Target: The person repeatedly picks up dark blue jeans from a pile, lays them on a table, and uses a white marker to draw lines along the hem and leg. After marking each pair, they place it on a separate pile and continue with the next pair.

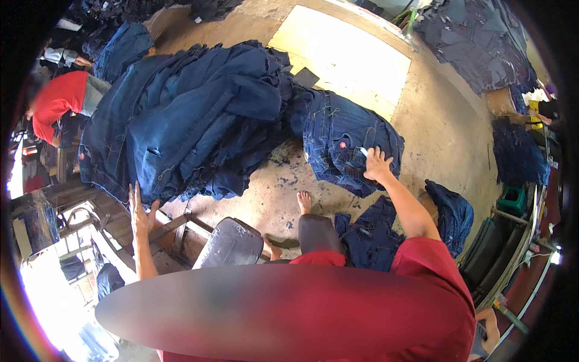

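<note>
Fingers stretched out, my left hand (142, 214) rests against the near lower edge of a large heap of dark blue jeans (199, 108). A small rip shows on the top pair. My right hand (378, 164) lies with fingers spread on a smaller stack of folded jeans (347, 130). A small white piece (363, 151) shows at its fingertips; whether it is held I cannot tell. Loose threads and a pinkish-red spot (343, 145) are on this stack.
More denim (377, 235) lies on the floor by my right leg, with another bundle (449, 214) farther right. A dark-topped stool (226, 244) stands near my left leg. Dark cloth (476, 42) is heaped far right. A person in a red shirt (60, 102) bends over at left.
</note>
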Demonstrator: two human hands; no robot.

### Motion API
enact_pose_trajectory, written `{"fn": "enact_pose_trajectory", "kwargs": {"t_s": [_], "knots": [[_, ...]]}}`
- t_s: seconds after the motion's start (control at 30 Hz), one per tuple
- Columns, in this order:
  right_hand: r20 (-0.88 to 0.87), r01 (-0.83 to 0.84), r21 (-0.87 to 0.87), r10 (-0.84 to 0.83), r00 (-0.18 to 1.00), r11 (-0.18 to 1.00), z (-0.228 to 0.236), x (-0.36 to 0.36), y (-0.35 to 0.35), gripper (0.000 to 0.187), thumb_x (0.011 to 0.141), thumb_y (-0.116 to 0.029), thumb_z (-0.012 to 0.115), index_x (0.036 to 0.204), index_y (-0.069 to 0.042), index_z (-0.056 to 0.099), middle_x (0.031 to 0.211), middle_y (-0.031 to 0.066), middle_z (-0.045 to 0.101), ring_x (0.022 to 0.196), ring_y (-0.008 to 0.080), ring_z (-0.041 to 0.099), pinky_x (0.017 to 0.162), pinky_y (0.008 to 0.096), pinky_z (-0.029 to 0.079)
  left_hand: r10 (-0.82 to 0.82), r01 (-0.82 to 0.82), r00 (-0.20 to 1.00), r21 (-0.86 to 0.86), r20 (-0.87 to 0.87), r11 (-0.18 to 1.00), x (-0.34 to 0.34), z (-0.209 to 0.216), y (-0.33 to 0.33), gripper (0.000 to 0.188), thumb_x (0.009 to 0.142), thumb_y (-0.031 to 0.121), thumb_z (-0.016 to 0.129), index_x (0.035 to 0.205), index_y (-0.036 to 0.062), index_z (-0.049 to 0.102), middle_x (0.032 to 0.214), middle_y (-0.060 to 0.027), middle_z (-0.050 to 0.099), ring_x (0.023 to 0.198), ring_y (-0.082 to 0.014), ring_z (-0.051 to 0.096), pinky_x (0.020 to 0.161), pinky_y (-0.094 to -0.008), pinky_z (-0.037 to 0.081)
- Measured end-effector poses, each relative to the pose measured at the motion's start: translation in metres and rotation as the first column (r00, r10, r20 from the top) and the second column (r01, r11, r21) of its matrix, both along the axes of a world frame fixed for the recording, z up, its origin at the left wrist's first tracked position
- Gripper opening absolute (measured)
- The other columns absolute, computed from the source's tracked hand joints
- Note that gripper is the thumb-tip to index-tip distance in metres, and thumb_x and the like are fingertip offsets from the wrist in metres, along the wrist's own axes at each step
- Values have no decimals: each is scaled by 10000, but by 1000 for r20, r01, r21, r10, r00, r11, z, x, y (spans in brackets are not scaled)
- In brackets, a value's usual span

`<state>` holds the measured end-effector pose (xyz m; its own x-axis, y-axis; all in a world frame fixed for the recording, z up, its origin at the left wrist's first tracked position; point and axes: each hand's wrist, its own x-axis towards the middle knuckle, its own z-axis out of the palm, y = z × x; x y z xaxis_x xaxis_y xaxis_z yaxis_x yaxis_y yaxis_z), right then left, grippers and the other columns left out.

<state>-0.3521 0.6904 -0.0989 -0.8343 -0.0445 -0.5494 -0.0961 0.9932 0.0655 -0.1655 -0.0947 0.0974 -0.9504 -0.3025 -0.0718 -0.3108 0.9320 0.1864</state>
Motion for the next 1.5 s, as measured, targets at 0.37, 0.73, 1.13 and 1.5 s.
{"fn": "enact_pose_trajectory", "kwargs": {"t_s": [0.37, 0.73, 1.13, 1.5], "knots": [[-380, 156, -688, -535, 755, 709, 61, -125, 50, 625, 935, -331, 812, 1305, 73, 510, 1139, 374, 740, 1096, 549, 732, 928, 574, 599, -87, -20, 955, -353, -285, 935, -42, 87, 131, 1043, 836, 318, 925, 1696, 77, 387, 1701, -297, 418, 1535, -498, 429, 1264, -584, 347], [-611, -427, -738, -247, 752, 523, 339, -50, -153, 757, 830, -275, 980, 1327, 69, 524, 1324, 278, 646, 1277, 354, 630, 1092, 481, 499, -74, 56, 996, 998, -59, -41, -134, 116, 427, 954, 1127, 782, 175, 1526, 80, 683, 1282, -84, 748, 1130, -202, 591, 1053, -374, 437], [-467, -493, -625, 215, 857, 605, 185, 283, -306, 668, 749, -152, 903, 1268, 48, 532, 1168, 270, 624, 1108, 471, 626, 955, 569, 490, 529, 227, 746, 591, 405, -774, 82, -33, 282, 399, 1124, 347, 635, 1437, 103, 675, 1421, -90, 741, 1304, -280, 698, 1197, -493, 500], [266, 168, -951, 417, 869, 258, 215, 450, -354, 417, 992, -306, 850, 1143, -22, 584, 890, 62, 718, 788, 167, 695, 748, 365, 588, 772, 80, 500, 867, 392, -492, 399, 2, 148, 459, 1095, 379, 680, 1432, 69, 647, 1397, -140, 729, 1275, -327, 703, 1165, -496, 531]]}}
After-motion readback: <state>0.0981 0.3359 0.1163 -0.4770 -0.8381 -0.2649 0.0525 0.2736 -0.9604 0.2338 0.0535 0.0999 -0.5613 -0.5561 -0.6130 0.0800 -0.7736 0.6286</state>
